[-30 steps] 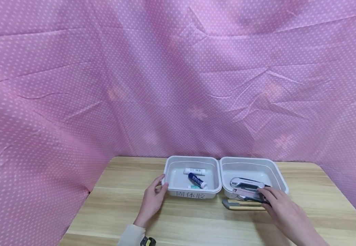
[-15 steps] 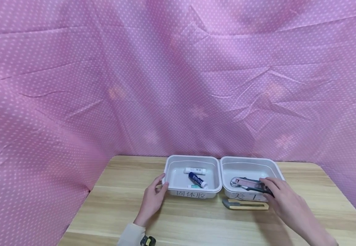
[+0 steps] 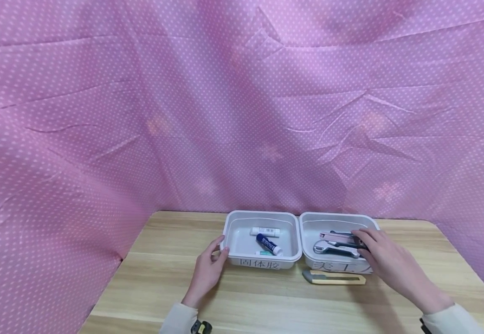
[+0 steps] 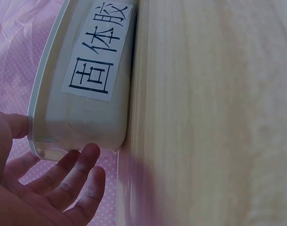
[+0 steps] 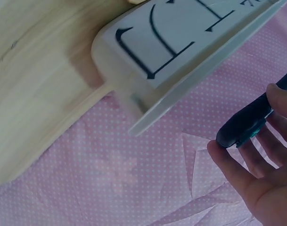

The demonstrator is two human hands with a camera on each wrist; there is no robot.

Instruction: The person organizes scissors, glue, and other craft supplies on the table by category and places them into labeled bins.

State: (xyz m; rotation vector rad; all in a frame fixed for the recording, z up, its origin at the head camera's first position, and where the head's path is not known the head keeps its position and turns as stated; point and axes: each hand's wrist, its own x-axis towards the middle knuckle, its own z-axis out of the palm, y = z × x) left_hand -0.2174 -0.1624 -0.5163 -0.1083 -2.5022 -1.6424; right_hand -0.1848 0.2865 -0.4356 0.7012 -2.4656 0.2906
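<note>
My right hand (image 3: 385, 262) pinches a utility knife with a pinkish front (image 3: 333, 237) between thumb and fingers, over the right white bin (image 3: 338, 216). In the right wrist view its dark handle (image 5: 244, 122) lies between thumb and fingertips. A silver-and-dark utility knife (image 3: 335, 248) lies in that bin, partly behind my fingers. A yellow utility knife (image 3: 334, 278) with a grey end lies on the table before the bin. My left hand (image 3: 207, 271) holds the left corner of the left white bin (image 4: 77, 125), thumb at the rim and fingers against the end wall.
In the left bin lie a white glue stick (image 3: 264, 232), a blue glue stick (image 3: 268, 244) and a green-and-white item near the front wall. Both bins carry paper labels with characters and stand side by side on the wooden table (image 3: 267, 297). Pink dotted cloth (image 3: 242, 116) surrounds the table.
My right hand has carried the pinkish utility knife from over the right bin's front rim farther back over its inside. The silver knife now shows in front of it. My left hand stays put.
</note>
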